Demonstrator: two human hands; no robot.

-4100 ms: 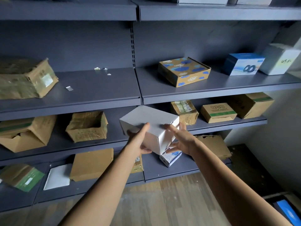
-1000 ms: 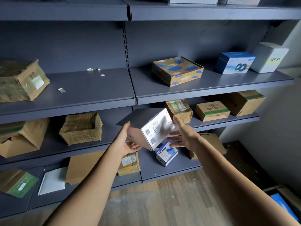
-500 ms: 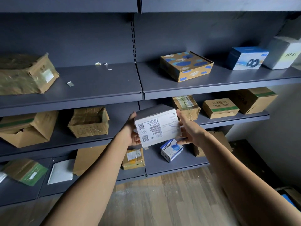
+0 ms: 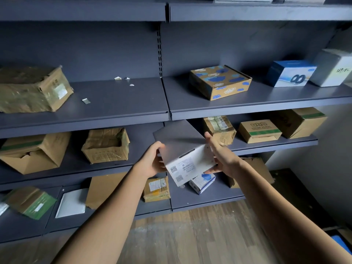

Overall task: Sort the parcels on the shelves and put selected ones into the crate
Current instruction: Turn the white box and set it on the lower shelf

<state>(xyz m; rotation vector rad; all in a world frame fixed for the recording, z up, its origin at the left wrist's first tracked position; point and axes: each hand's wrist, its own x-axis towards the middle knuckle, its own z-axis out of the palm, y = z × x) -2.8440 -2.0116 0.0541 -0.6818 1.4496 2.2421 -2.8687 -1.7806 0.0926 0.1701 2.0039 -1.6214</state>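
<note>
The box [image 4: 185,159] is hovering before the middle shelf [image 4: 266,146], long axis running between 2 hands: left hand [image 4: 152,161] is curling round one end, right hand [image 4: 222,159] is pressing flat-fingered against the other.

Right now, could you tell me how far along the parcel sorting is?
Nothing visibly finished: no crate shows clearly. In hand: the white cardboard box with a printed label, held between left hand and right hand. Left: the cloud-printed brown box and the brown cartons on the grey shelves await sorting.
</note>
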